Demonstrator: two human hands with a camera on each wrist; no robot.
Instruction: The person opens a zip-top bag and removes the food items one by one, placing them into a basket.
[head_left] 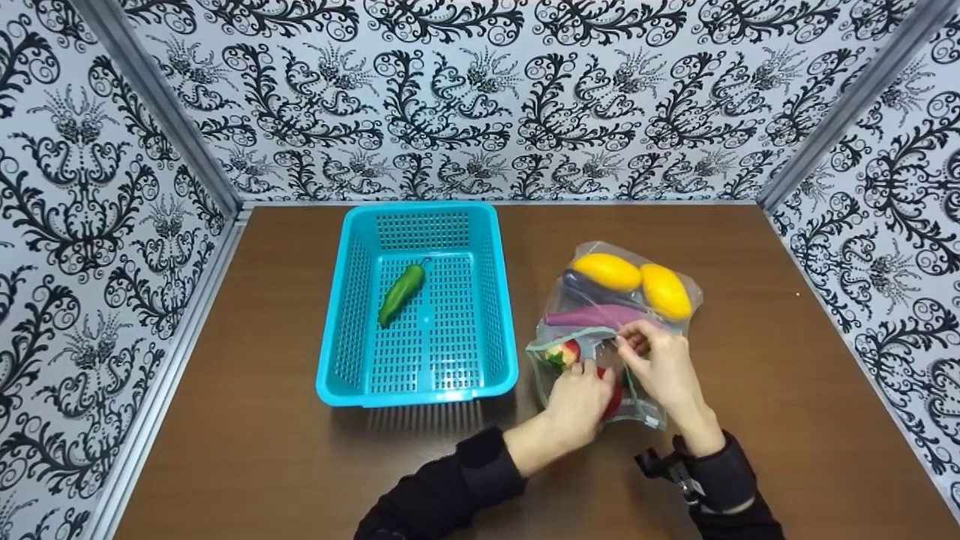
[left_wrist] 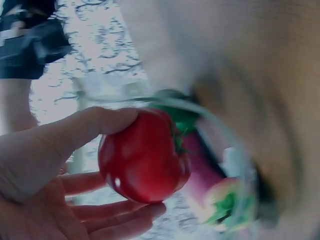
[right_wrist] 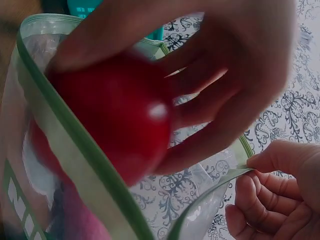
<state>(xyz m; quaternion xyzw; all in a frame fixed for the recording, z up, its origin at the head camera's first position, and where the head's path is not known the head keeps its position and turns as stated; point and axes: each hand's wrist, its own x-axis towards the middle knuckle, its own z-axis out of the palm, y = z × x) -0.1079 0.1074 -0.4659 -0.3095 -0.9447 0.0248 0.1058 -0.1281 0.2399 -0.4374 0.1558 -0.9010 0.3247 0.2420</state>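
Observation:
In the left wrist view my left hand (left_wrist: pixel 45 165) grips a red tomato (left_wrist: pixel 145 160), thumb on one side and fingers under the other. The right wrist view has this tomato (right_wrist: pixel 117 112) at the mouth of a clear zip bag (right_wrist: pixel 75 127) with a green-edged rim. My right hand (right_wrist: pixel 285 192) pinches that rim between thumb and fingers. Inside the bag, seen from the head, lie two yellow mango-like fruits (head_left: pixel 606 271), a dark purple eggplant (head_left: pixel 581 286), a long pinkish-purple vegetable (head_left: pixel 600 315) and a red-and-yellow fruit with green leaves (head_left: pixel 561 354).
A turquoise perforated basket (head_left: pixel 341 330) stands left of the bag, with one green chili pepper (head_left: pixel 403 294) in it. The brown table (head_left: pixel 247 360) is bordered by patterned walls (head_left: pixel 450 97) at the back and both sides.

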